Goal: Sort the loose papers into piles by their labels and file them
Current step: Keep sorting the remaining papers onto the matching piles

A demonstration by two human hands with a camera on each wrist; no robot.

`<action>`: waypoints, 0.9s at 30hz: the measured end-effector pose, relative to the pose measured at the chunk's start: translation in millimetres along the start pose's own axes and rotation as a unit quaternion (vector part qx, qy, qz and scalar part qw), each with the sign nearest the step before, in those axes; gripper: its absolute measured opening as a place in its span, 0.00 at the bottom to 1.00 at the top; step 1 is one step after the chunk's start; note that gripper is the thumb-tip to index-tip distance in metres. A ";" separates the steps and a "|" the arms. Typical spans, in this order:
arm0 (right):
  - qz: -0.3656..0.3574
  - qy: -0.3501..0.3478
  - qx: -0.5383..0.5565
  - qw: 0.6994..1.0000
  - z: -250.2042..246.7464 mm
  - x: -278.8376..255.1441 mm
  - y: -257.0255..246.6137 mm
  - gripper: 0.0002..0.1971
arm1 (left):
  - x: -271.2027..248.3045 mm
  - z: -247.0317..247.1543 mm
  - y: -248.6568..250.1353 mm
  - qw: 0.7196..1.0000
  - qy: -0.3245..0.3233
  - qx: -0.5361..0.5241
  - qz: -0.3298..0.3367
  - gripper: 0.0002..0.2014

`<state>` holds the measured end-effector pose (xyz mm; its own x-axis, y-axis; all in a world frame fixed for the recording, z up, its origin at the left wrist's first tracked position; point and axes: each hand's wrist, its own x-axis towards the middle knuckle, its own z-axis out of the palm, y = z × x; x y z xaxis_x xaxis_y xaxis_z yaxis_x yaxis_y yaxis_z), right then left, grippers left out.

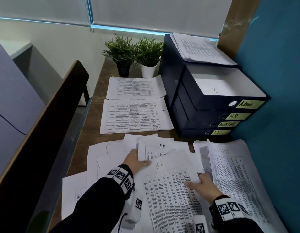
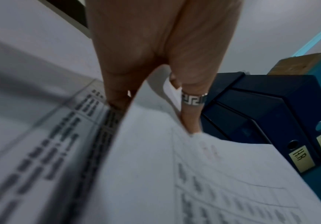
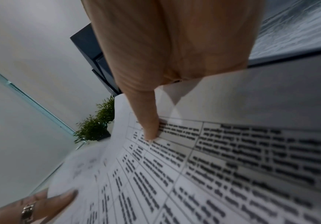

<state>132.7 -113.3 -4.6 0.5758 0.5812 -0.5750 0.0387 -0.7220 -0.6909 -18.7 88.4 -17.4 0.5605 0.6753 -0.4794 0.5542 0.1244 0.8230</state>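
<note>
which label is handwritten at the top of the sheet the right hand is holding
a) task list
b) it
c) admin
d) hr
d: in the head view, the sheet pinched at its edge by the right hand has HR handwritten near its top.

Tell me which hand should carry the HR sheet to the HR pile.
Left. The left hand pinches a top corner of the HR sheet, nearest the HR pile straight ahead; the right hand holds its right edge, farther away.
</note>
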 end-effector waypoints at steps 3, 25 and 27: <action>-0.017 0.037 -0.005 0.999 5.0 4.8 0.5 0.30 | -5.5 -6.2 -3.0 0.998 -0.051 -0.024 0.041 0.11; -0.115 -0.002 0.126 0.985 -29.8 -10.9 9.0 0.10 | -11.5 -25.4 -4.4 0.978 -0.067 -0.177 -0.083 0.07; -0.109 -0.002 0.124 0.986 -28.3 -10.1 16.7 0.13 | -10.2 -17.0 -1.3 0.982 -0.078 -0.151 -0.079 0.06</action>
<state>150.7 -141.9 2.1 0.5733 0.7144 -0.4013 -0.0397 -0.4649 -0.8845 -35.6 93.7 -8.4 0.5825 0.5127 -0.6307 0.4478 0.4451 0.7754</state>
